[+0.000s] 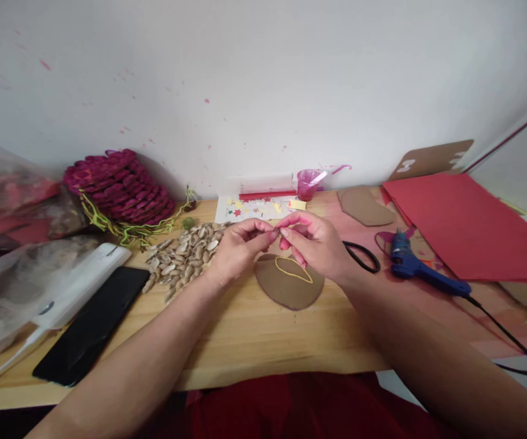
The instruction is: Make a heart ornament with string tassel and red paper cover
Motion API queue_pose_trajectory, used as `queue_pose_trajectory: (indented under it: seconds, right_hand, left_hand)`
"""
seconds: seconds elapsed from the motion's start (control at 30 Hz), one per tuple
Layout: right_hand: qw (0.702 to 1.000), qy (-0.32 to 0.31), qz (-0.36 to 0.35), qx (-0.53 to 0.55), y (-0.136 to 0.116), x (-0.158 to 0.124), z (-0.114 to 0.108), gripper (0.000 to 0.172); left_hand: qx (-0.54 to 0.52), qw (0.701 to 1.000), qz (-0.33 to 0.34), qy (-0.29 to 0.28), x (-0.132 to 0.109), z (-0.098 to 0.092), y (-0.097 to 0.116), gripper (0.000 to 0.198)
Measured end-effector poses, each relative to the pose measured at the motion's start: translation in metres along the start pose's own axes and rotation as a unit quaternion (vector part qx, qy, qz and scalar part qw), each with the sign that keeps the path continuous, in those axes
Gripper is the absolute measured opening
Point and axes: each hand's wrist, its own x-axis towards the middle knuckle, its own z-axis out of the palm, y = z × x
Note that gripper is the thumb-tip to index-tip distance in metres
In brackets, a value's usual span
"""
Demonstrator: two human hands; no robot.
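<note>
Far left, crinkled clear plastic bags (2,262) show pink and dark contents, then a smooth white slab (78,286) with a cable (10,361) at its near end, and a glossy black phone (92,326) on the pale, grained wooden counter (240,350). Behind, a white wall (263,79) spattered pink! Near it, a magenta bundle (117,189), ridged row on row, trails yellow-green yarn (117,233). Next, a heap of rough peanut shells (185,256), and here's the left hand (240,244), grip pinched on a tiny piece (277,231), too small to identify. Beyond, colored stars dot a white sheet (254,210), finer marks unreadable. Below the fingertips, a rounded brown cardboard cutout (288,296) carries a thin yellow loop (296,275). Past a purple cup (307,185), the right hand (318,244) pinches that same piece. Then a blue glue gun (428,271), and flat red sheets (474,225) beside it.
</note>
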Motion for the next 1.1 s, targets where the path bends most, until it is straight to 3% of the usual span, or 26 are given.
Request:
queue_pose_trajectory:
  seconds: [0.17,0.53,0.8,1.1]
  right_hand:
    - [0.998,0.021,-0.046,-0.047,0.0040,-0.0001,-0.0006,0.013]
    - [0.993,-0.006,-0.078,-0.085,0.0053,0.0000,-0.0054,0.013]
    - [0.976,0.026,-0.103,-0.192,0.0057,-0.0029,-0.0024,0.006]
    - [0.983,0.074,-0.062,-0.157,-0.0014,-0.0011,0.0025,0.008]
  left_hand:
    - [-0.029,0.999,-0.019,-0.018,0.0011,-0.0021,-0.0018,0.017]
    - [-0.068,0.994,-0.083,-0.032,0.0007,-0.0045,-0.0019,0.018]
    - [-0.042,0.996,-0.070,-0.046,-0.0011,-0.0008,-0.0025,0.020]
    - [0.015,0.999,-0.023,-0.042,-0.0017,-0.0021,0.0022,0.021]
